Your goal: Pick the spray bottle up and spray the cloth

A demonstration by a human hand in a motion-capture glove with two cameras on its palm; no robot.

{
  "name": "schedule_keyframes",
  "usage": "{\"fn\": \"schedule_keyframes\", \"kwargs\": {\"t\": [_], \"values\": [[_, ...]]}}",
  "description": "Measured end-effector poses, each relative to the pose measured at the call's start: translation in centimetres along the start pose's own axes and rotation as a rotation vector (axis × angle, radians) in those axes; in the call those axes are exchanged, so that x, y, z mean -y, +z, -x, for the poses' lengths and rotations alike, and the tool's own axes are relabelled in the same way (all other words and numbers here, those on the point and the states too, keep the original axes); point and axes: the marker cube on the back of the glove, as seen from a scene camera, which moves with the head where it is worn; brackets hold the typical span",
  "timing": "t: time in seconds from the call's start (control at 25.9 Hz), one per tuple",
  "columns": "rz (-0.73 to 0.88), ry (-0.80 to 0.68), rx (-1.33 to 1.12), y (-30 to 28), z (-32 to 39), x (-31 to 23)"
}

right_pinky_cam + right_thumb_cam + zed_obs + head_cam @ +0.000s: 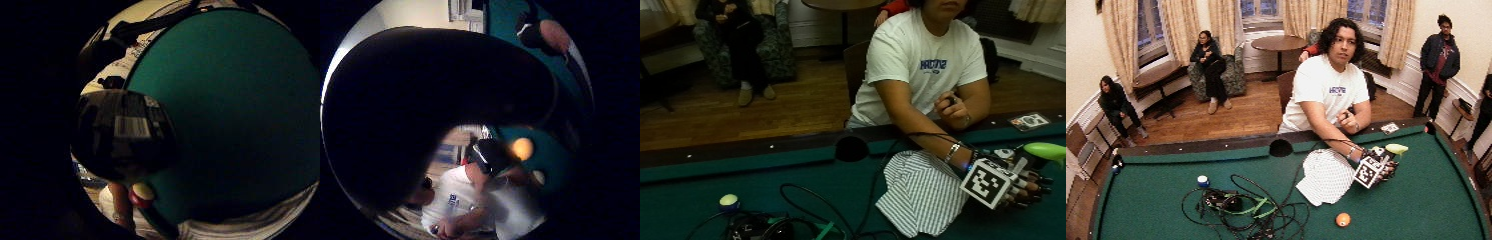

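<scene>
At the green felt pool table (720, 180), the seated person's black-gloved right hand (1023, 187) has its fingers curled round a spray bottle with a lime-green trigger head (1045, 150), holding it upright just above the felt. The striped white cloth (923, 195) lies rumpled on the table right beside that hand. An orange billiard ball (1343, 219) sits on the felt nearer the table's front edge, and the bare left hand (949, 107) is raised near the chest.
</scene>
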Motion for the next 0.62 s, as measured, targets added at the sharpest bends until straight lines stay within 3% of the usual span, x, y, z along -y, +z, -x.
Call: {"fn": "schedule_keyframes", "kwargs": {"t": [0.62], "values": [[0.048,-0.009,-0.457,-8.0,-1.9,-11.6]]}}
